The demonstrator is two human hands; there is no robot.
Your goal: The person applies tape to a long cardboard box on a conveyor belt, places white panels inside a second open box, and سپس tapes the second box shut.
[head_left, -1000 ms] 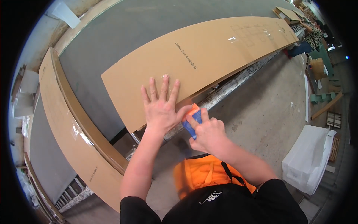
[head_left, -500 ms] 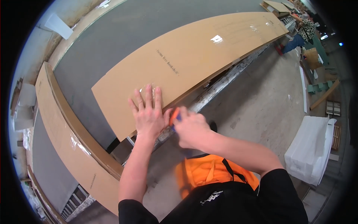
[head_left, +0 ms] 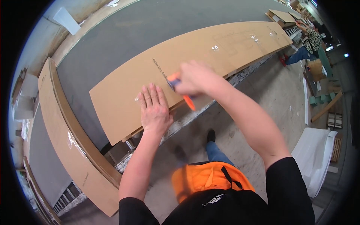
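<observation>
A long flat cardboard carton [head_left: 195, 52] lies on a grey-topped work table [head_left: 123, 35], its front side along the table's near edge. My left hand [head_left: 155, 109] rests flat on top of the carton near its left end, fingers stretched out. Above the carton, to the right of that hand, my right hand [head_left: 197, 79] is closed around an orange and blue hand tool [head_left: 190, 102]. Motion blurs this hand and the tool, so the tool's exact kind does not show. Bits of clear tape [head_left: 215, 48] shine on the carton.
Another long carton [head_left: 69, 131] lies to the left. White wrapped foam packaging [head_left: 313, 157] stands on the floor at right. A person [head_left: 309, 41] is at the far right, by more cardboard [head_left: 283, 16]. A metal table edge [head_left: 187, 118] runs in front of me.
My right hand has lifted from the carton's near edge and moved up and right with the tool. The left hand has shifted slightly right, its fingers now closer together.
</observation>
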